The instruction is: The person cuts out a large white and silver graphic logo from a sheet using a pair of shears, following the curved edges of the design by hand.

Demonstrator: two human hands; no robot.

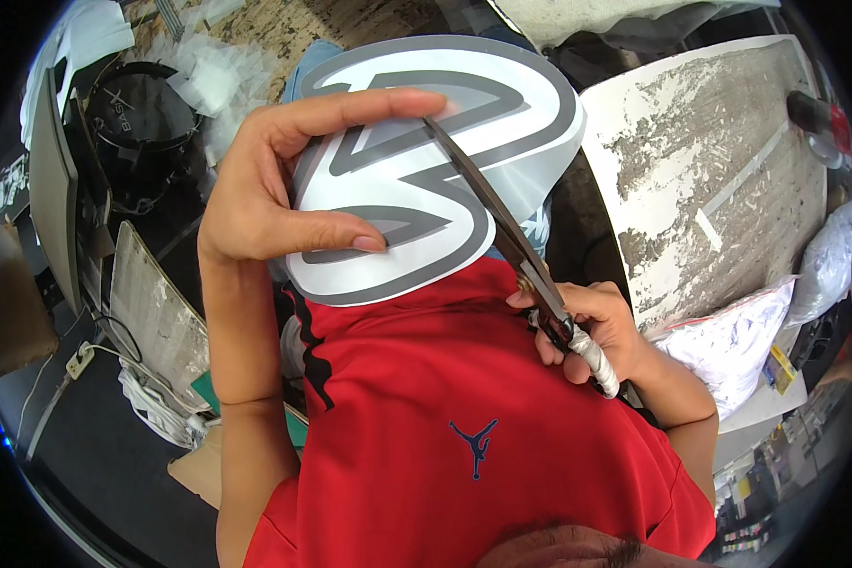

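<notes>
Head view, looking down over a red shirt (464, 407). The left hand (275, 189) grips a cut-out shape (426, 161), thumb pressed on its lower face and forefinger curled along its upper edge, holding it up in front of the chest. The right hand (592, 327) is closed round the handles of a pair of scissors (502, 232), whose dark blades lie across the cut-out and point toward the left forefinger.

Risk noted: the blade tip sits just beside the left forefinger, so a closing stroke or a slip could nick it. The sheet is held by one side only; it could flex or twist under the blades and the cut would wander into the grey border.

Materials: the cut-out is a thin, smooth, slightly glossy sheet, probably a film or transfer, though the view does not settle that. It is white with a nested outline in dark and pale grey and has rounded outer edges. The scissor blades are dull dark metal; one handle is wrapped in white tape. The shirt is smooth knit with a black side stripe. To the right, a tabletop (729, 180) shows white paint flaking off a rough brown surface, with a clear plastic bag (729, 336) at its near edge.
</notes>
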